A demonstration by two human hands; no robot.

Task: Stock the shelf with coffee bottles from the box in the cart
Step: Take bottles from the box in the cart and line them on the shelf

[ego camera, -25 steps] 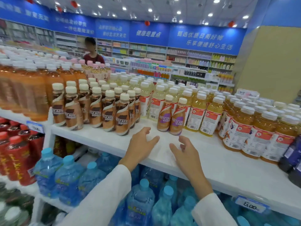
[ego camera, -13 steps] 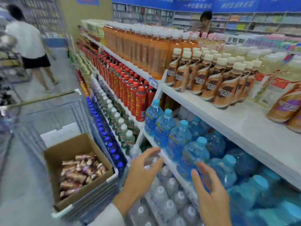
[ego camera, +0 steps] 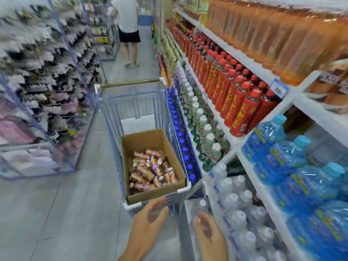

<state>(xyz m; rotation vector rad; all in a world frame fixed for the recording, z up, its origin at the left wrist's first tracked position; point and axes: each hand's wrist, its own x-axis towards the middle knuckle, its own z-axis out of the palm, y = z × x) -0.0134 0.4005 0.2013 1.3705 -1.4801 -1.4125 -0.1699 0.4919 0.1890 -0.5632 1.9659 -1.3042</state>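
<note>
1. One head-worn wide-angle view faces forward and down an aisle.
2. The cart is near, just ahead at centre; the shelf fills the right side.
3. The left hand and right hand sit nearest, at the bottom edge.

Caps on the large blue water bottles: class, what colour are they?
Light turquoise blue; the caps show best in the head view.

Both hands off shelf, now empty near box.
</note>
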